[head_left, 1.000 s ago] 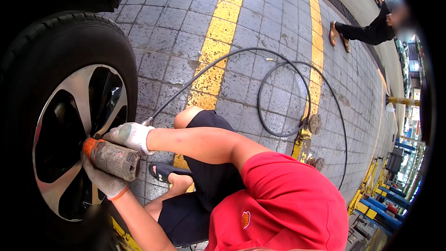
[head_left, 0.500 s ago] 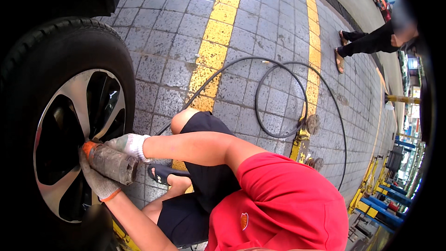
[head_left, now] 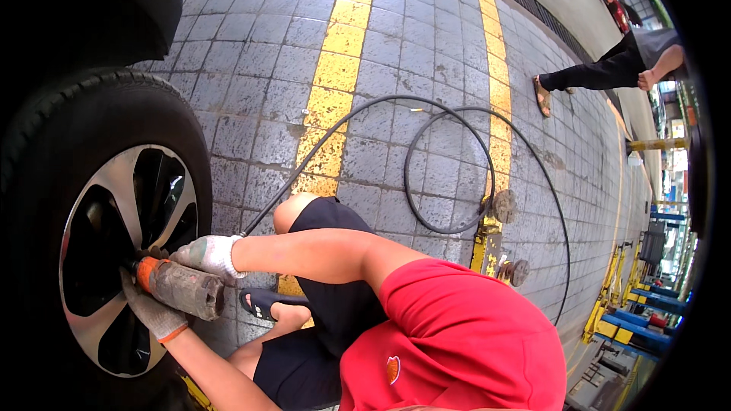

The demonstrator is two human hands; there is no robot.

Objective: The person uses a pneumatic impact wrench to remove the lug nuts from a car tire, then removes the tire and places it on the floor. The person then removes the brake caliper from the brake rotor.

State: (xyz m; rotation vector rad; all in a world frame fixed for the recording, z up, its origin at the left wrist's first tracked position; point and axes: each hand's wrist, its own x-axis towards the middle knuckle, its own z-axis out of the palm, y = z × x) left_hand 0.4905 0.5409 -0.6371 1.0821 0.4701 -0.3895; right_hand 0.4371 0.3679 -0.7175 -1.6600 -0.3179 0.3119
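Note:
An air impact wrench [head_left: 183,287], with a worn dark grey body and an orange front, points into the middle of the wheel [head_left: 126,213]. My right hand [head_left: 205,253], in a white knitted glove, closes round its handle side, where the black air hose [head_left: 304,164] leads off. From the near side my left hand [head_left: 154,312], in an orange-cuffed glove, is wrapped round the orange front end. The wheel has a black tyre and a silver and black spoked rim. The wrench's tip and the wheel nuts are hidden behind the tool and my gloves.
The hose loops across grey floor tiles with yellow lines [head_left: 335,68]. Beyond my knees lies a yellow metal lift arm [head_left: 487,247] with round pads. Dark car bodywork [head_left: 114,15] overhangs the tyre. Another person [head_left: 609,68] walks at the far right.
Both hands keep hold of the wrench at the hub. My view has shifted slightly, so the wheel sits lower in the picture. The other person has changed stride.

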